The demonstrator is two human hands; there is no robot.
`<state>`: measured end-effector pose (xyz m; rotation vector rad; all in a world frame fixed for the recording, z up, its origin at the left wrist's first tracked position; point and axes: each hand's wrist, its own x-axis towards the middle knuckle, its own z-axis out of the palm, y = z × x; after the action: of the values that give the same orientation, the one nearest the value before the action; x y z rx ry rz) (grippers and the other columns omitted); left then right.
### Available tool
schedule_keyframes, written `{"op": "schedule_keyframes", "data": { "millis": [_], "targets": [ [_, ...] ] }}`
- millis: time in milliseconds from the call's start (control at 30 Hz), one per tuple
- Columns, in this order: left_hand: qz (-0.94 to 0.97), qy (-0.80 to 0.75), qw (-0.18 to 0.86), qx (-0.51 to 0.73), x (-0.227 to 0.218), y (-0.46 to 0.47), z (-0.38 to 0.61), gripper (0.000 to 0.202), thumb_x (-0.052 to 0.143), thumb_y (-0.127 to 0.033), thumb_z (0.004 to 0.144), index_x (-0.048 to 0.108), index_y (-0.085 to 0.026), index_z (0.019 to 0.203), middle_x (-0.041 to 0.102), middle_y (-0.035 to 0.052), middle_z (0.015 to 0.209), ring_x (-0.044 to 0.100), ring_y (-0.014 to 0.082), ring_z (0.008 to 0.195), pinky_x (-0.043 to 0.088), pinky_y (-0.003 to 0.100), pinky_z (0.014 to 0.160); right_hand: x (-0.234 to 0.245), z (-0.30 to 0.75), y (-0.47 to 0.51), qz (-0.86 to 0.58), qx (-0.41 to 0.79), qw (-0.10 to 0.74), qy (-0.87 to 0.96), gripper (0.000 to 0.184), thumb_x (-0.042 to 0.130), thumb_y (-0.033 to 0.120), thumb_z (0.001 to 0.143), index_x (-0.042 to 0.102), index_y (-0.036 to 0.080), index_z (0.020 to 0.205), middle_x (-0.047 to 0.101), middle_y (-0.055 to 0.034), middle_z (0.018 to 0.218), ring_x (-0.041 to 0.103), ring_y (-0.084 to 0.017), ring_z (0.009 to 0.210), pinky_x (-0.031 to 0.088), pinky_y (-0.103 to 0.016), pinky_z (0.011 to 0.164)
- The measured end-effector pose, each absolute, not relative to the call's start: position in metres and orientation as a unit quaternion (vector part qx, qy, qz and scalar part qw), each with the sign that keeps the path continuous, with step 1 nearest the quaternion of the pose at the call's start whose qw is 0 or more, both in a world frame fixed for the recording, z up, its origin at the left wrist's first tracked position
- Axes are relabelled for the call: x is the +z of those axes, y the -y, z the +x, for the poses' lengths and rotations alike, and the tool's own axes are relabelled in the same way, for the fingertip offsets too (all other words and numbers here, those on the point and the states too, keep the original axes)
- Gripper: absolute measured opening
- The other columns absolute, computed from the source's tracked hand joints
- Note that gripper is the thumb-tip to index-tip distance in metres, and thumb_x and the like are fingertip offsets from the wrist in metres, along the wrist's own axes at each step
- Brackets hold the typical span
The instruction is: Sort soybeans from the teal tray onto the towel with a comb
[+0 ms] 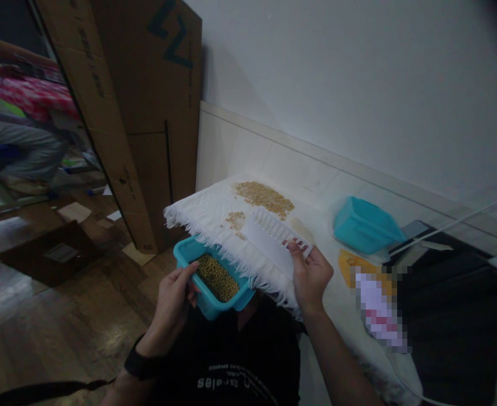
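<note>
My left hand (174, 296) grips the near-left rim of a blue plastic basket (209, 307), thumb over the edge. Greenish-yellow beans (220, 282) lie inside it. The basket is held below the table's edge, under the fringe of a white cloth (201, 206). In my right hand (311, 276) is a flat white plastic piece with a row of slots (267, 248), pinched at its right end, just above the cloth. Beyond it, a pile of pale yellow beans (265, 197) is spread on the cloth. A smaller scatter of beans (234, 220) lies left of the slotted piece.
Another blue basket (366, 225) stands at the table's right, by a yellow packet (346, 265) and a blurred-out packet (379, 316). A tall cardboard box (146, 90) borders the table on the left. A seated person (23, 141) is partly visible far left.
</note>
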<state>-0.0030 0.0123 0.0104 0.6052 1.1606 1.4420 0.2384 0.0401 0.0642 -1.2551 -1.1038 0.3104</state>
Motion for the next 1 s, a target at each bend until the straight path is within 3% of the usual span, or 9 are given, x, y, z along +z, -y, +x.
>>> {"op": "schedule_keyframes", "data": {
  "millis": [1000],
  "targets": [
    [0.257,-0.494,0.562,0.612,0.013,-0.011,0.001,0.039,0.073,-0.040,0.073,0.053,-0.019,0.047,0.043,-0.0065,0.037,0.033,0.0068,0.030,0.028,0.021,0.031,0.068,0.214,-0.035,-0.563,0.131,0.616,0.535,0.033,0.069,0.047,0.081,0.074,0.015,0.087,0.073,-0.0029,0.072,0.066,-0.016,0.066,0.051,-0.025,0.062]
  ]
}}
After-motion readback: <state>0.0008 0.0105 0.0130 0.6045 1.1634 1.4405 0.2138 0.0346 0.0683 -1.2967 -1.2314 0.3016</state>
